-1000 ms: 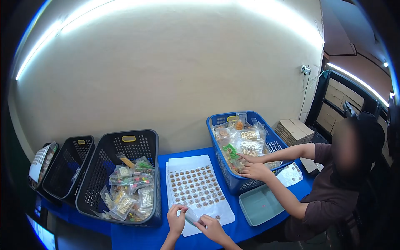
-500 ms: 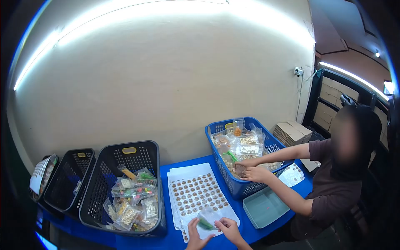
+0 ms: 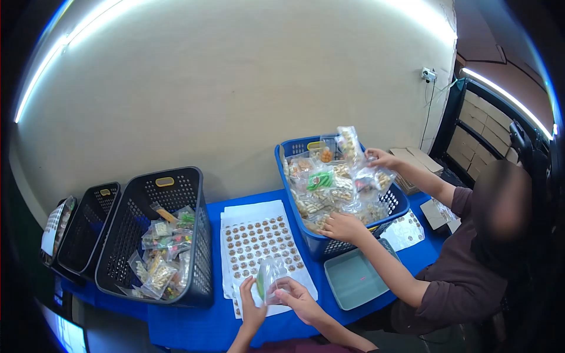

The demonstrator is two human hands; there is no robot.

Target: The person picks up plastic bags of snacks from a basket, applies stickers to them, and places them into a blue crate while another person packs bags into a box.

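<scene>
My left hand (image 3: 252, 305) and my right hand (image 3: 296, 299) hold a clear plastic bag (image 3: 272, 276) between them, with something green inside at its left side. The bag is upright above the lower part of a sheet of round brown stickers (image 3: 259, 232), which lies on more white sheets. My left fingers press the bag's left edge; my right fingers grip its lower right part.
Black basket (image 3: 203, 259) with filled bags stands left, darker baskets (image 3: 70, 262) beyond. Blue basket (image 3: 312, 238) of filled bags is right, with a co-worker's hands (image 3: 347, 226) at it. A green tray (image 3: 347, 303) sits before it on the blue table (image 3: 170, 326).
My hands and the bag have risen slightly, and the bag has turned more upright. The co-worker's one hand has lifted bags at the basket's far right side. The view has shifted.
</scene>
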